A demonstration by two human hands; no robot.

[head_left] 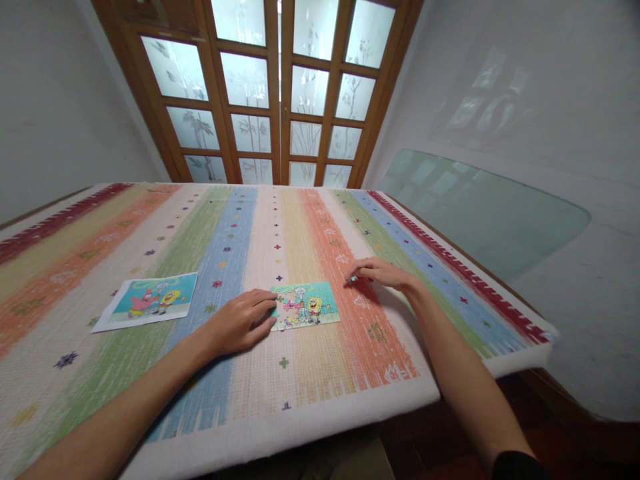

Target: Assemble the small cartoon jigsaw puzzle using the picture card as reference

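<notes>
A small cartoon jigsaw puzzle [306,305] lies near the middle of the striped cloth. My left hand [240,321] rests flat on the cloth, fingers stretched out and touching the puzzle's left edge. My right hand [379,273] sits just right of the puzzle's upper corner, fingertips pinched on a small puzzle piece [351,280] against the cloth. A printed picture [149,301] of the same cartoon lies further left.
The striped cloth [250,227] covers a table whose front edge runs close to me and whose right edge falls off beside a glass pane [475,207] leaning on the wall. Wooden doors with frosted glass [280,93] stand behind the table.
</notes>
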